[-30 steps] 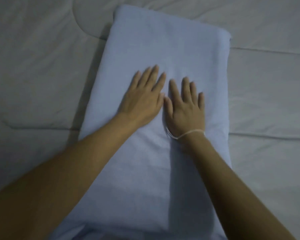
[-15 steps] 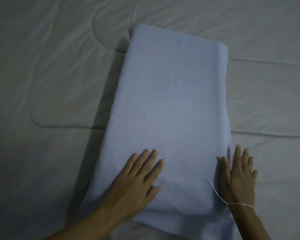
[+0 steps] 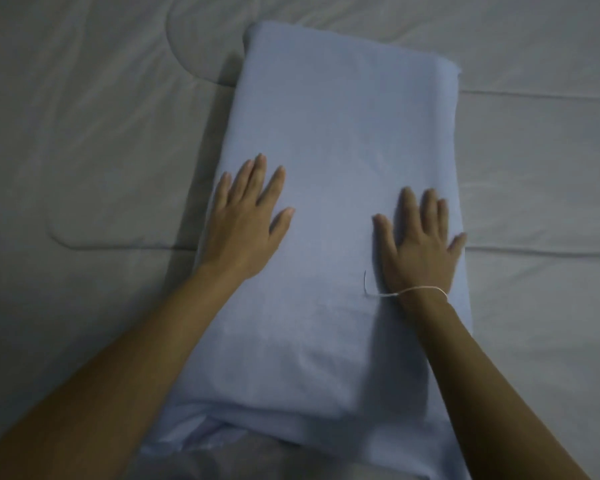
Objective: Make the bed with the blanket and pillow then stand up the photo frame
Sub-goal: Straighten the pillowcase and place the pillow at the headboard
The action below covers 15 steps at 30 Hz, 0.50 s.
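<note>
You pressed your left hand [image 3: 241, 223] and right hand [image 3: 421, 245] flat, fingers straight, gripping nothing, on the folded blue blanket [image 3: 340, 140] atop the grey quilt [image 3: 84, 133].

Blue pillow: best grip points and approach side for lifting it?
Probably the two long side edges of the blue pillow, one hand each, coming from the near short end. It lies flat, lengthwise away, and the left hand and right hand already rest near those edges.
</note>
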### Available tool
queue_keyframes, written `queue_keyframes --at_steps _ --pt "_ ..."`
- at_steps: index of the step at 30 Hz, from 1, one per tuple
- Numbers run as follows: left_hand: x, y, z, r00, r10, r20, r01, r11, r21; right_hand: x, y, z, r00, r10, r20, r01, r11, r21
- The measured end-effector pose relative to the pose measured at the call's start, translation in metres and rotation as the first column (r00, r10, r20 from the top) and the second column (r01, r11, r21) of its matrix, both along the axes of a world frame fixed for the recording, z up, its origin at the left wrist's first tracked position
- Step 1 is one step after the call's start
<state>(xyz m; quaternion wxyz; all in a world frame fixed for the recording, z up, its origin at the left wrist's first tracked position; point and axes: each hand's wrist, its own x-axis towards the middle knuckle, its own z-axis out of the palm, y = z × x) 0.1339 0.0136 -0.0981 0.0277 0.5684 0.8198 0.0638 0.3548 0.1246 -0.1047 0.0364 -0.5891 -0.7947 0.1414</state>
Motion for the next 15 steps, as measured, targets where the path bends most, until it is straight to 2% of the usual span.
queue_keyframes --at_steps 4,7,10,13,15 --pt "-0.004 -0.027 0.001 0.976 0.134 0.174 -0.153 0.984 0.097 0.023 -0.004 0.008 0.966 -0.141 -0.216 0.114 0.985 -0.133" --pt "-0.004 -0.031 0.010 0.877 0.279 0.391 -0.359 0.922 0.146 0.026 -0.004 0.018 0.918 -0.227 -0.325 0.188 0.971 -0.146" --pt "-0.012 -0.027 0.017 0.782 0.445 0.437 -0.540 0.834 0.117 0.030 0.000 0.022 0.830 -0.433 -0.352 0.358 0.897 -0.259" --pt "-0.023 -0.020 0.029 0.672 0.533 0.514 -0.661 0.745 0.090 0.030 0.003 0.024 0.799 -0.500 -0.335 0.413 0.860 -0.299" --pt "-0.030 -0.017 0.036 0.570 0.580 0.581 -0.709 0.705 -0.008 0.029 0.008 0.027 0.791 -0.518 -0.326 0.419 0.846 -0.330"
